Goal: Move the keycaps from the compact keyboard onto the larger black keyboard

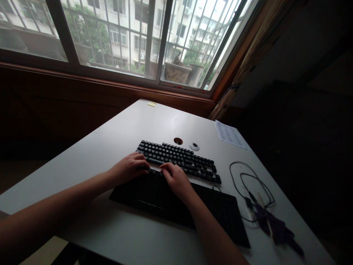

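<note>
A black keyboard (180, 156) with dark grey keys lies at a slant on the white table. On its near side is a wide, flat black keyboard-shaped piece (154, 195), its surface too dark to make out well; a few keys show along its far edge. My left hand (131, 167) is at that edge, fingers curled down with the tips partly hidden. Close by on the right, my right hand (176, 178) rests over the black piece, thumb and forefinger drawn together at its far edge. Anything small between the fingers of either hand is hidden.
The white table (91, 154) has a cable hole (178, 141) with a round cover (194, 146) beside it. To the right lie printed sheets (231, 134), a looped black cable (256, 176) and a dark purple cloth-like item (275, 226). A barred window (124, 36) stands behind.
</note>
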A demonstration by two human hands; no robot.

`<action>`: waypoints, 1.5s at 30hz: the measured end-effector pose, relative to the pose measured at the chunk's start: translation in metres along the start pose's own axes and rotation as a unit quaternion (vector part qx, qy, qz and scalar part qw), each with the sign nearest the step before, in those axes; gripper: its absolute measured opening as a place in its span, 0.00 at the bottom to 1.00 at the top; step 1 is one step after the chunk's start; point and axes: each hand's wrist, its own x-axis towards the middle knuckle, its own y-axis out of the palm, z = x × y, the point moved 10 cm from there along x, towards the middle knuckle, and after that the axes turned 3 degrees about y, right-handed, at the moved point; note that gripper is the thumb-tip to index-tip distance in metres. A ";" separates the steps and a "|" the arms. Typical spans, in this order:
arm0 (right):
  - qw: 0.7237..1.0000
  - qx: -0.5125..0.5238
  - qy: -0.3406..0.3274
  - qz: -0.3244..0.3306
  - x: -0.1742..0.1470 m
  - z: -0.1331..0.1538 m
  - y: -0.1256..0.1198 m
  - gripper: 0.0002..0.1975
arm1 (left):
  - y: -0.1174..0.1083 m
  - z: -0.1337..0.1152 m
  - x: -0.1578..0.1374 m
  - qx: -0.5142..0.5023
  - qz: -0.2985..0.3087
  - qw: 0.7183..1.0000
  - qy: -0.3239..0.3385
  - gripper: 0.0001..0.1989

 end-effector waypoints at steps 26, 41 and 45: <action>1.000 0.006 -0.017 0.005 -0.001 0.002 0.001 0.10 | -0.003 -0.001 0.000 -0.002 -0.010 1.000 0.006 0.06; 1.000 0.002 -0.013 0.001 -0.001 0.005 0.000 0.09 | -0.002 -0.002 0.001 -0.005 -0.004 1.000 0.001 0.07; 1.000 0.006 -0.018 0.007 -0.001 0.004 0.001 0.10 | -0.001 -0.001 0.000 -0.002 -0.006 1.000 0.005 0.06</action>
